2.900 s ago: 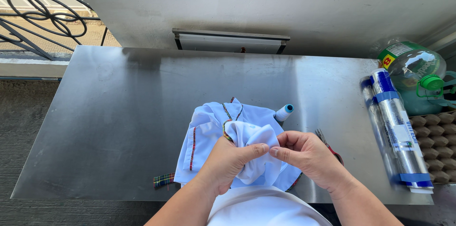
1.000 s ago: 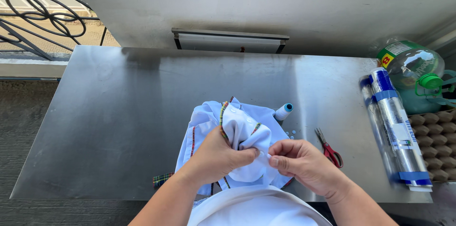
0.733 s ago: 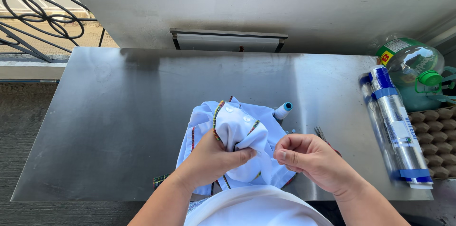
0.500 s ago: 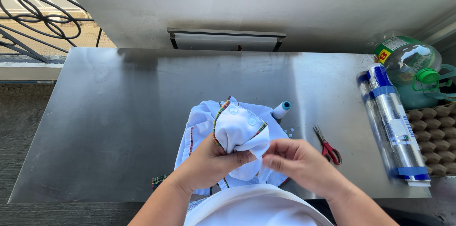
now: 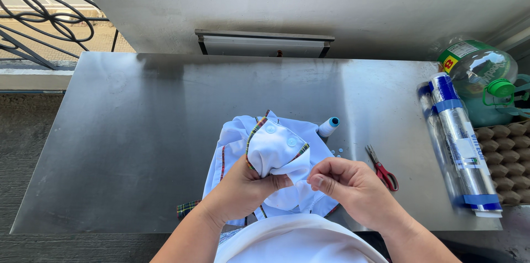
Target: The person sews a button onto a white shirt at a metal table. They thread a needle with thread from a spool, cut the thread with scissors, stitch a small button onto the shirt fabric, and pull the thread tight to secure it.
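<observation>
Lower centre of the frame: the left hand [image 5: 243, 188] is clenched around a bunched fold of the white garment [image 5: 276, 155], lifting it off the steel table [image 5: 138, 147]. The right hand [image 5: 353, 185] sits just beside it, thumb and forefinger pinched together at the edge of the cloth; what they pinch is too small to tell, possibly a needle or thread.

Change noted: about three seconds ago both hands met low over the cloth, which lay flatter. Since then the left hand has gathered the fabric up into a raised hump, so that the plaid-trimmed strip and two white buttons [image 5: 279, 135] now face up at the top of the bunch. The right hand drew away to the right a second ago, then came back in, and now pinches at the cloth again. Judgement: the repeated out-and-in motion of the right hand against a held fold reads as hand stitching in progress near the buttoned edge, with the work site moved to the crest of the fold.

Middle distance: a white thread spool with a blue top [image 5: 328, 126] stands just behind the garment, touching or nearly touching it. A few small loose buttons [image 5: 338, 151] lie beside it. Red-handled scissors [image 5: 381, 168] lie to the right, apart from the cloth; position unchanged.

Right edge: two wrapped rolls with blue bands [image 5: 458, 141], egg trays [image 5: 505, 155], and a green water jug [image 5: 480, 72] at upper right. Far centre: a slot in the wall [image 5: 264, 45].
</observation>
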Motion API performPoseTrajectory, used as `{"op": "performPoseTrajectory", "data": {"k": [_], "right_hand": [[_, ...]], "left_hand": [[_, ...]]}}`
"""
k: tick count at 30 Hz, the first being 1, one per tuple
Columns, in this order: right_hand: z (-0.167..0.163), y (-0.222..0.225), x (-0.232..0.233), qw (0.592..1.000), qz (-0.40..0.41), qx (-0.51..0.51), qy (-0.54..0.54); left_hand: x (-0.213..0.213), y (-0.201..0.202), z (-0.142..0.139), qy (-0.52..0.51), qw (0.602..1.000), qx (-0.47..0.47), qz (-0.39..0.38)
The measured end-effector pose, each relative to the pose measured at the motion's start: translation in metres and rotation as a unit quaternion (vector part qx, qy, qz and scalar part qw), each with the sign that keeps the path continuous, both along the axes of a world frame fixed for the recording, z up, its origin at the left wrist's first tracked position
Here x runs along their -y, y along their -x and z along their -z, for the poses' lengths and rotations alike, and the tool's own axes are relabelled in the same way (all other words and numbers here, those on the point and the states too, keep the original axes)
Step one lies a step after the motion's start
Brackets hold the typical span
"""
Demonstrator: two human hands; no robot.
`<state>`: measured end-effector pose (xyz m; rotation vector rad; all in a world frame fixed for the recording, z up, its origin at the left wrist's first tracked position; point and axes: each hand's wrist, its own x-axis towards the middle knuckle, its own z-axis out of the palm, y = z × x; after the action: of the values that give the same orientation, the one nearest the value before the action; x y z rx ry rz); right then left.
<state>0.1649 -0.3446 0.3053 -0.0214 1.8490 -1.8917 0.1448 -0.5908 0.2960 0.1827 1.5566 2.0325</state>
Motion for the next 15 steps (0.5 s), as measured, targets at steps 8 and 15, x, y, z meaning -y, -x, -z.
{"op": "performPoseTrajectory", "data": {"k": [8,15], "right_hand": [[0.001,0.003,-0.005,0.999,0.034,-0.016,-0.030],[0.002,0.012,-0.007,0.993,0.037,-0.061,-0.096]], "left_hand": [[-0.004,0.003,-0.011,0.040,0.999,-0.022,-0.008],[-0.013,0.005,-0.018,0.072,0.997,0.028,-0.022]]}}
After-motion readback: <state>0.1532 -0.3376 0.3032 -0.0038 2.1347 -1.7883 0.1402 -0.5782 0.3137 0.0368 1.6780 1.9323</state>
